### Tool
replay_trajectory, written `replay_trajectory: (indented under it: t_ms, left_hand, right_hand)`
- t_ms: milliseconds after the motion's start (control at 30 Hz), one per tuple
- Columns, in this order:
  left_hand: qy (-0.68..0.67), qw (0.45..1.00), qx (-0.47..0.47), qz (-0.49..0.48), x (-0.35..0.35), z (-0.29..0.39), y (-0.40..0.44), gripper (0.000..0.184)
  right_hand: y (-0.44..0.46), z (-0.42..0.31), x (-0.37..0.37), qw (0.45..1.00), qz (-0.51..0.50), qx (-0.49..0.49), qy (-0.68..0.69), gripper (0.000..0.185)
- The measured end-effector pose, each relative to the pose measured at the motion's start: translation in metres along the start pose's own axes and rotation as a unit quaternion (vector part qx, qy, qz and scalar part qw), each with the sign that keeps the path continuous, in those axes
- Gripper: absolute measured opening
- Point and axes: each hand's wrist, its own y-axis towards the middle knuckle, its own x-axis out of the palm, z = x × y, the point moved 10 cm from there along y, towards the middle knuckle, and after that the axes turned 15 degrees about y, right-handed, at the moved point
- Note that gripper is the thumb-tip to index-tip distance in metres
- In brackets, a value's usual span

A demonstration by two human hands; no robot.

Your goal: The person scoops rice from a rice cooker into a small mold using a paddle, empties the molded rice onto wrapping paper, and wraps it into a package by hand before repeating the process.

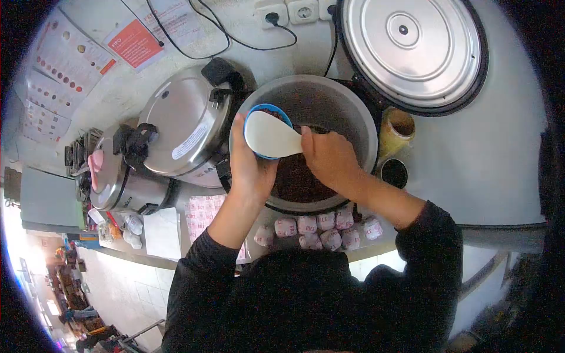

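Note:
My left hand is closed around a small blue-rimmed bowl, held over the left side of a large open rice cooker pot. Dark brown food shows inside the bowl, partly covered by a white rice paddle. The paddle's handle end is in my right hand, its fingers wrapped round it above the pot. Dark, reddish-brown cooked rice lies in the bottom of the pot. Whether the paddle's underside touches the food in the bowl is hidden.
Several wrapped rice balls sit along the counter's front edge, right of printed wrappers. Closed cookers, one large and one smaller, stand left. The raised lid is behind right, near a yellowish container and dark cup.

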Motion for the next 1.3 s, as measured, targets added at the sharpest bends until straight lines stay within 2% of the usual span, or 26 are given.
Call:
replay_trajectory:
  t_ms: [167,300,433,533,600,633,700,733,767,833,867,933,1033,1100,1133,1167,1233,1267,1300]
  left_hand:
    - [0.05,0.998,0.033,0.019,-0.011,0.0,0.004,0.046]
    - [0.039,0.999,0.014,0.018,-0.021,0.001,0.01,0.045]
    - [0.023,0.998,0.042,-0.031,-0.024,0.017,0.023,0.046]
    - [0.033,0.99,0.129,0.053,-0.042,0.047,0.023,0.045]
    - [0.02,0.991,0.122,0.051,-0.049,0.055,0.023,0.046]
    - [0.011,0.992,0.114,0.053,-0.054,0.057,0.02,0.046]
    - [-0.037,0.996,0.082,0.02,-0.064,0.055,0.013,0.046]
    - [-0.079,0.996,0.047,-0.011,-0.069,0.051,0.007,0.046]
    - [-0.082,0.995,0.05,-0.009,-0.079,0.057,-0.005,0.046]
    - [-0.138,0.987,0.006,-0.08,-0.087,0.063,-0.035,0.04]
    - [-0.16,0.984,-0.001,-0.074,-0.102,0.067,-0.045,0.036]
    - [-0.168,0.983,0.009,-0.066,-0.136,0.077,-0.065,0.036]
    - [-0.202,0.978,-0.007,-0.044,-0.2,0.085,-0.078,0.038]
    - [-0.177,0.983,-0.001,-0.042,-0.241,0.093,-0.088,0.039]
    - [-0.198,0.979,-0.015,-0.037,-0.259,0.096,-0.095,0.039]
    - [-0.204,0.978,-0.012,-0.026,-0.283,0.096,-0.101,0.039]
    - [-0.075,0.996,0.037,-0.025,-0.326,0.101,-0.108,0.038]
    - [-0.212,0.976,-0.009,-0.046,-0.336,0.1,-0.117,0.027]
    - [-0.218,0.975,-0.014,-0.036,-0.354,0.092,-0.119,0.027]
  right_hand:
    - [0.013,-0.004,0.011,0.999,-0.026,0.015,-0.015,0.061]
    - [0.013,-0.002,0.002,0.999,-0.017,0.013,-0.048,0.059]
    - [0.009,0.012,-0.014,0.996,0.004,0.017,-0.087,0.057]
    - [-0.004,0.021,-0.037,0.988,0.05,0.018,-0.143,0.056]
    - [-0.011,0.03,-0.045,0.961,-0.031,0.059,-0.268,0.045]
    - [-0.017,0.031,-0.051,0.96,-0.029,0.056,-0.273,0.045]
    - [-0.025,0.018,-0.061,0.973,0.012,0.052,-0.226,0.036]
    - [-0.028,0.013,-0.061,0.983,-0.003,0.075,-0.169,0.034]
    - [-0.026,-0.003,-0.057,0.983,-0.004,0.071,-0.17,0.034]
    - [-0.013,-0.055,-0.051,0.998,0.054,-0.039,-0.018,0.031]
    - [-0.004,-0.08,-0.035,0.996,0.046,-0.074,-0.011,0.035]
    - [0.018,-0.117,0.011,0.982,0.058,-0.172,0.046,0.03]
    - [0.055,-0.147,0.098,0.986,0.015,-0.158,0.052,0.023]
    - [0.08,-0.149,0.159,0.992,-0.014,-0.122,0.012,0.02]
    - [0.092,-0.149,0.185,0.99,-0.054,-0.118,-0.055,0.025]
    - [0.085,-0.166,0.202,0.989,-0.067,-0.121,-0.052,0.025]
    - [0.043,-0.236,0.182,0.949,0.141,-0.277,-0.055,0.027]
    - [0.029,-0.247,0.195,0.95,0.131,-0.285,-0.003,0.027]
    - [0.014,-0.24,0.216,0.966,0.086,-0.194,0.146,0.026]
